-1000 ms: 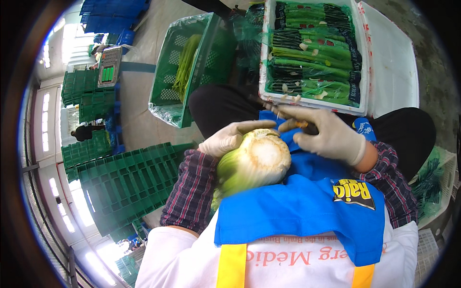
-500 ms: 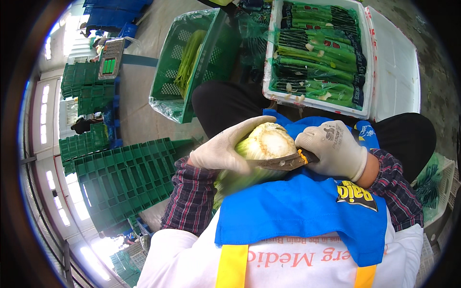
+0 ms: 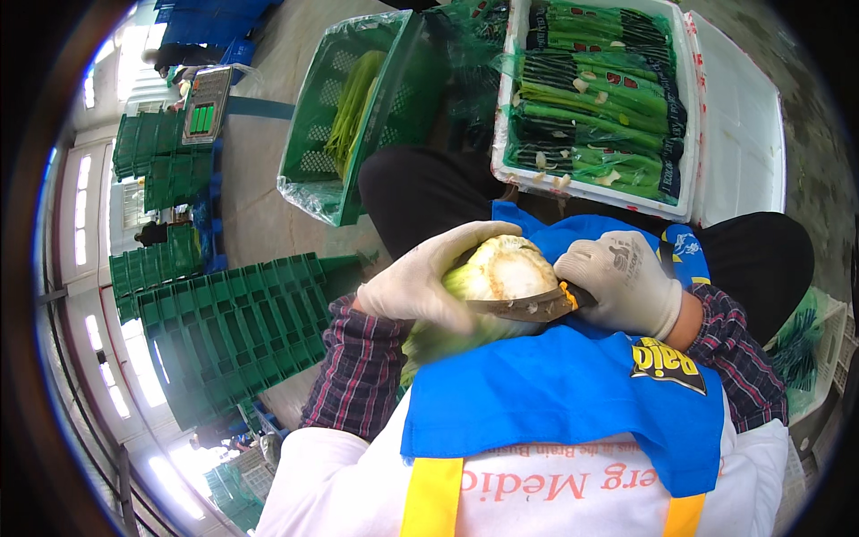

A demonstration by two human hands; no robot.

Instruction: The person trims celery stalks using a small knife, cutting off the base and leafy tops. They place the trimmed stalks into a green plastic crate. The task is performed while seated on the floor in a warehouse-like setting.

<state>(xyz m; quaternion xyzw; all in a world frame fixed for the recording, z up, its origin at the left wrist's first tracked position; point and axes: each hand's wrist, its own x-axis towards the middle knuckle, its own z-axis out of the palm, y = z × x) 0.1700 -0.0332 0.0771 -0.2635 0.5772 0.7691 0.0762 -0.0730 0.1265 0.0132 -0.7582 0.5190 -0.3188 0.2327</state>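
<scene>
My left hand (image 3: 419, 279), in a pale knit glove, wraps round a thick head of celery (image 3: 522, 271) against my lap. Its whitish cut root end faces up and right, while the green stalks run down under my left wrist, blurred. A knife (image 3: 526, 308) with a dark, wide blade and an orange band near its handle lies along the near edge of the root end. Gloved as well, my right hand (image 3: 629, 285) is closed on the handle, which is mostly hidden by the fingers.
Ahead is a white foam box (image 3: 505, 134) of sleeved green stalks with pale trimmings on top, its lid (image 3: 738, 125) at the right. A plastic-lined green crate (image 3: 313, 192) holds loose stalks. Stacked green crates (image 3: 233, 336) and a scale (image 3: 206, 106) stand left; a pale crate (image 3: 819, 358) sits right.
The knife and celery have shifted very slightly downward and right, and the root end is tilted a little differently. Both hands keep their hold.
</scene>
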